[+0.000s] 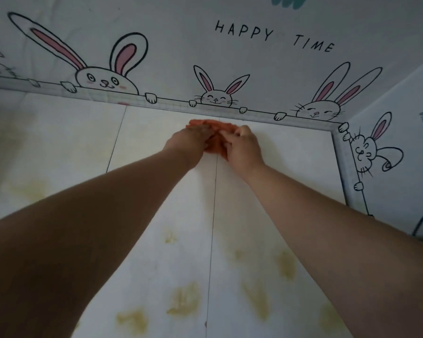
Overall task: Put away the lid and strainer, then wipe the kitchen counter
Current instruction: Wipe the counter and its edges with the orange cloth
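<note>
- Reaching across the pale tiled kitchen counter (274,167), both bare forearms stretch toward the far edge, where it meets the wall.
- The left hand (188,145) lies palm down, fingers flat on a crumpled orange wiping cloth (213,137), pressing it to the counter.
- The right hand (242,145) sits just beside the left, fingers curled and pinching the cloth's right part; the two hands are close together, both on the cloth.
- The cloth lies on the counter, just in front of the far wall.
- Yellowish stains (185,301) mark the near part of the counter.
- White wall covering with cartoon rabbits (215,93) and the words "HAPPY TIME" lines the far and right walls.
</note>
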Demonstrator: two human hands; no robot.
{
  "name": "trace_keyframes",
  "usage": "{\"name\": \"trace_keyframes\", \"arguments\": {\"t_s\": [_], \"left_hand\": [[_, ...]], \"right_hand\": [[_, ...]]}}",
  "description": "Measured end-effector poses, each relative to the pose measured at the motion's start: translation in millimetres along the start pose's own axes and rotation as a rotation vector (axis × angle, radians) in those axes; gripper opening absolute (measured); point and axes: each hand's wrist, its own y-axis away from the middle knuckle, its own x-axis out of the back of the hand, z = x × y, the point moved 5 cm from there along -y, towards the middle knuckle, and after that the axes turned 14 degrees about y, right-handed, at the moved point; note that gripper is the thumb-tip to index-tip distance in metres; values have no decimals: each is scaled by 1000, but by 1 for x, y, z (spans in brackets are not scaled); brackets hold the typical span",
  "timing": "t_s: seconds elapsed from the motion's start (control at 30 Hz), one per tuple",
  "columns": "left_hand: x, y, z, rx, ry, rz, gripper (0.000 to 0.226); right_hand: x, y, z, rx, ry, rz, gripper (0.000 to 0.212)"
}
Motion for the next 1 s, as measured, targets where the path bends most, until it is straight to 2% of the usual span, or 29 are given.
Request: {"name": "trace_keyframes", "arguments": {"t_s": [0.03, 0.1, 0.2, 0.37, 0.53, 0.6, 0.67, 0.73, 0.9, 1.0], "left_hand": [[3, -6, -1, 21, 2, 11, 46], [12, -15, -11, 64, 44, 60, 42], [26, -19, -36, 125, 105, 125, 40], [42, -7, -73, 135, 40, 80, 44], [34, 29, -70, 94, 76, 139, 40], [26, 52, -69, 58, 114, 159, 37], [18, 83, -67, -6, 105, 158, 32], [11, 112, -65, -53, 94, 142, 29], [-4, 181, -50, -53, 98, 49, 31], [-11, 206, -46, -74, 176, 24, 18]], "right_hand": [[-1, -9, -1, -74, -121, 37, 9], [-9, -29, -9, -121, -262, 79, 22], [-36, -51, -29, -102, -311, -36, 21], [-61, -54, -52, -16, -160, -105, 36], [-58, -18, -54, 143, 97, -166, 23], [-55, 12, -52, 254, 219, -182, 20], [-53, 49, -50, 452, 382, -163, 22], [-52, 83, -44, 547, 404, -161, 22], [-58, 159, -28, 617, 384, -328, 42], [-65, 180, -17, 651, 416, -363, 32]]}}
